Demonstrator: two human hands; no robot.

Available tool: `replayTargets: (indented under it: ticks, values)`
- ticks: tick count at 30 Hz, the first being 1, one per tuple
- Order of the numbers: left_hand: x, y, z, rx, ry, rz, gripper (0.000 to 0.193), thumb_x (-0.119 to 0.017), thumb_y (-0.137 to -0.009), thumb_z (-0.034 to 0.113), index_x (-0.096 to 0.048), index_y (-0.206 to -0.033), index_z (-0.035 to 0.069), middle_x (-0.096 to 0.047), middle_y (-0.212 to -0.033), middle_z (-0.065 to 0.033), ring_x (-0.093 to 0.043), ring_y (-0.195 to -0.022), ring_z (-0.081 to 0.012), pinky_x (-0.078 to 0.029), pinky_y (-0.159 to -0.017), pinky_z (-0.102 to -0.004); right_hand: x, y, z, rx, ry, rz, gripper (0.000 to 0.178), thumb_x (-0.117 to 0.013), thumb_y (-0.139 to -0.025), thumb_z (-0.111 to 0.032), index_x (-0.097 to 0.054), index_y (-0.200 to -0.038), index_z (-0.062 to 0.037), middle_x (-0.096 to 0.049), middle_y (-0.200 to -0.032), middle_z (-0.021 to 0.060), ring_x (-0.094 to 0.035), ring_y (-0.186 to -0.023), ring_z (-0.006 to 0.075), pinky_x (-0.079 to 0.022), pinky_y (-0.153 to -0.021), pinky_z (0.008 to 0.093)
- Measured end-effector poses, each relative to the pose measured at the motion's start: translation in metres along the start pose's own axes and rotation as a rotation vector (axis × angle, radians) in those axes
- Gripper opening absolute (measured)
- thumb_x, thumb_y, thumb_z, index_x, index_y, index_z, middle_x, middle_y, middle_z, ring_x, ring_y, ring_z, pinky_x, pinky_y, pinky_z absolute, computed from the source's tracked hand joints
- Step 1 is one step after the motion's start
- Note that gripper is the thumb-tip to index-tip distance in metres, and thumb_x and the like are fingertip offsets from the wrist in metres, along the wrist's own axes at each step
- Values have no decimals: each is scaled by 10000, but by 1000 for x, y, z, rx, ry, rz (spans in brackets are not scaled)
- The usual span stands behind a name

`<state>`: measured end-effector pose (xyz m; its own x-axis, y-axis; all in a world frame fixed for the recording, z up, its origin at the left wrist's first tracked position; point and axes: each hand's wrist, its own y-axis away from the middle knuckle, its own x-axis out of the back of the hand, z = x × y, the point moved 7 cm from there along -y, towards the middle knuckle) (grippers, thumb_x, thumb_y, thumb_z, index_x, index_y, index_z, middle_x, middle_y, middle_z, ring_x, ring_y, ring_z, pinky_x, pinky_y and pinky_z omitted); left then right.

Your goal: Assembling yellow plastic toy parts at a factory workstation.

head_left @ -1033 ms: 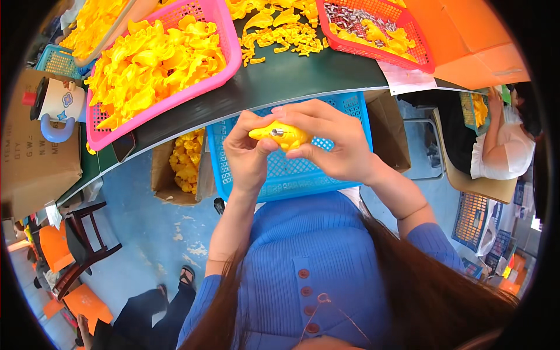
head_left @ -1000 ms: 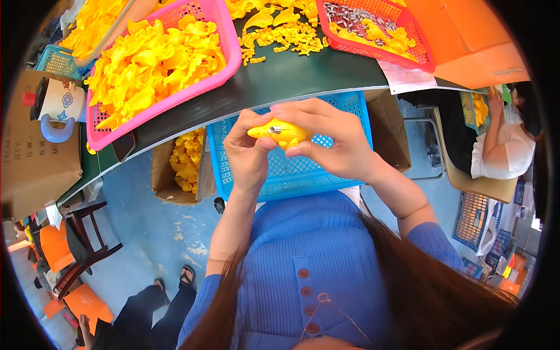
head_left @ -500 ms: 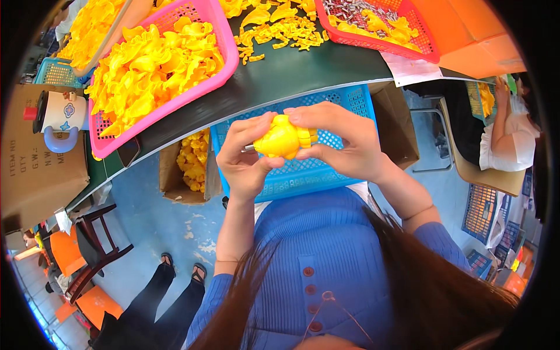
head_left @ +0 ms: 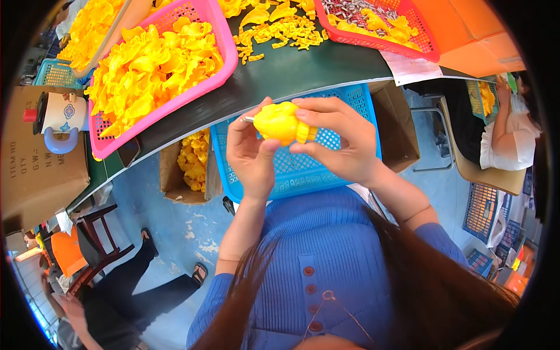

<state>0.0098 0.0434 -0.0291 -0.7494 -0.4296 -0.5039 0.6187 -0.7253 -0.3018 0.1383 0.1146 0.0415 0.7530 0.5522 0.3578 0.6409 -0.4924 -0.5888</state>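
Observation:
Above my lap I hold a rounded yellow plastic toy piece (head_left: 279,123) between both hands. My left hand (head_left: 249,160) grips its left side with thumb and fingers, and a short metal pin (head_left: 249,119) pokes out there. Fingers and thumb of my right hand (head_left: 350,140) pinch the ribbed right end of the piece. Directly under the hands lies a blue plastic basket (head_left: 291,188), tucked against the table edge; its visible mesh floor shows through between my hands.
On the dark green table (head_left: 268,76) stand a pink basket (head_left: 228,65) heaped with yellow parts and a red basket (head_left: 382,42) of metal pins. Loose small yellow pieces (head_left: 286,32) lie between them. A cup (head_left: 61,114) is at left; a carton (head_left: 204,169) of yellow pieces sits below.
The yellow piece has turned and risen slightly in my hands, and its metal pin now points up and left. At lower left, another person's feet have stepped apart.

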Motion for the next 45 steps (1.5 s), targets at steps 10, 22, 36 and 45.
replayTargets:
  ticks: [10, 22, 36, 45]
  values:
    - [-9, 3, -2, 290, 35, -17, 541, -682, -772, 65, -415, -1236, -18, -459, -1264, -151, -502, -1121, -219, -481, -891, -345, -3, -7, 17, -197, -12, -181, 627, -762, -638, -113, -521, -1209, -20, -552, -1208, 120, -524, -1101, 253, -397, -940, 338]
    - [-20, 0, 16, 141, -289, -315, 820, -771, -619, -19, -348, -1322, -14, -365, -1348, -173, -438, -1192, -258, -503, -883, -378, 0, -4, 7, -165, 60, -237, 631, -702, -658, -22, -487, -1251, -17, -532, -1238, 136, -524, -1118, 278, -419, -924, 353]
    - [-18, 4, 17, 155, -332, -270, 680, -697, -732, 3, -347, -1311, -63, -509, -1201, -201, -527, -1093, -241, -508, -847, -344, -2, -1, 4, -177, 102, -247, 589, -672, -691, -23, -477, -1246, 12, -566, -1164, 168, -570, -1039, 290, -449, -869, 341]
    - [-20, 7, 18, 107, -390, -276, 665, -669, -767, 23, -321, -1328, -58, -544, -1151, -196, -565, -1041, -233, -512, -831, -330, -3, 1, 3, -148, 139, -224, 582, -671, -720, -64, -455, -1251, 35, -545, -1190, 181, -563, -1042, 307, -445, -873, 348]
